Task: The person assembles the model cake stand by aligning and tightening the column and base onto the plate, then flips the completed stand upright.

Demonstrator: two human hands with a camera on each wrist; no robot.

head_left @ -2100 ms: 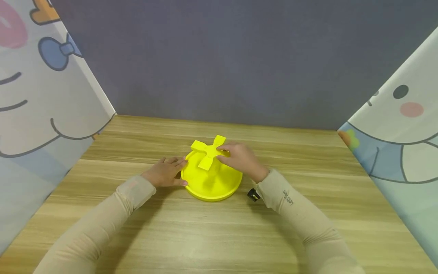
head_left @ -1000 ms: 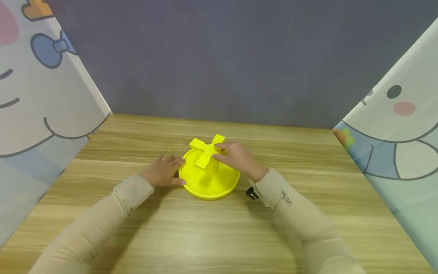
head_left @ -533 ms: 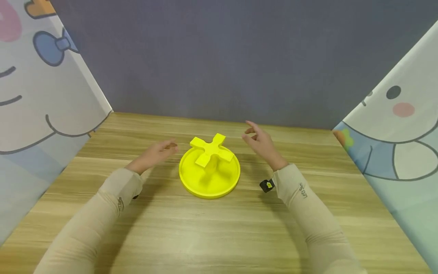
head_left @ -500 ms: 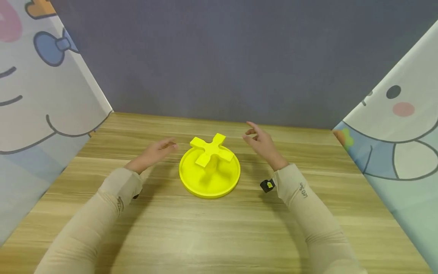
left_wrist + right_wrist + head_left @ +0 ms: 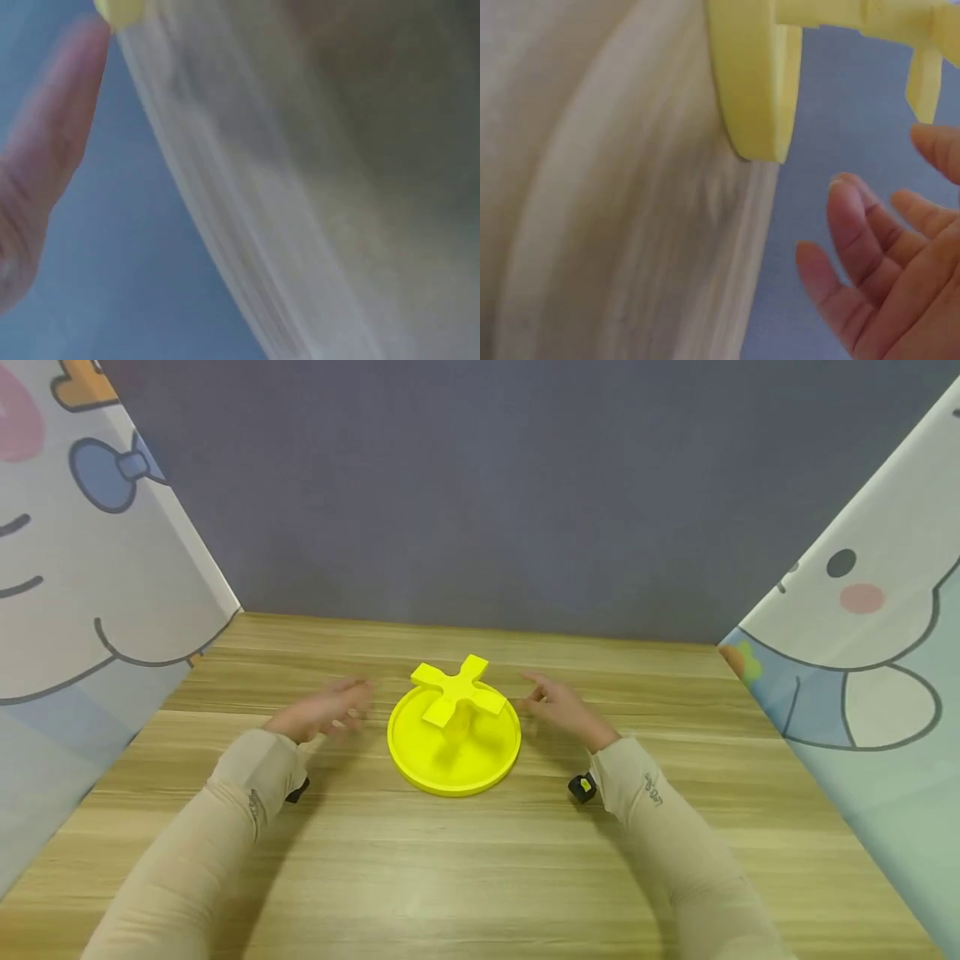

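A yellow round base with a raised rim (image 5: 453, 792) rests on the table in the head view. Above it, on a short stem, sits a yellow four-armed cross (image 5: 456, 692). My left hand (image 5: 321, 712), blurred, is held left of the base, apart from it and holding nothing; the left wrist view catches only one digit (image 5: 56, 142). To the right of the base is my right hand (image 5: 564, 712), its fingers loosely bent. The right wrist view shows its palm and fingers (image 5: 851, 225) holding nothing, below the yellow base (image 5: 750, 82) and stem.
The wood-grain table (image 5: 450, 877) ends at a grey back panel (image 5: 480, 502). Cartoon-printed panels stand at the left (image 5: 97, 568) and right (image 5: 870, 627). A small black device (image 5: 582, 787) shows by the right sleeve.
The right hand has let go of the cross and moved right. My left hand has left the rim and drawn back to the left. The cross stays on the base.
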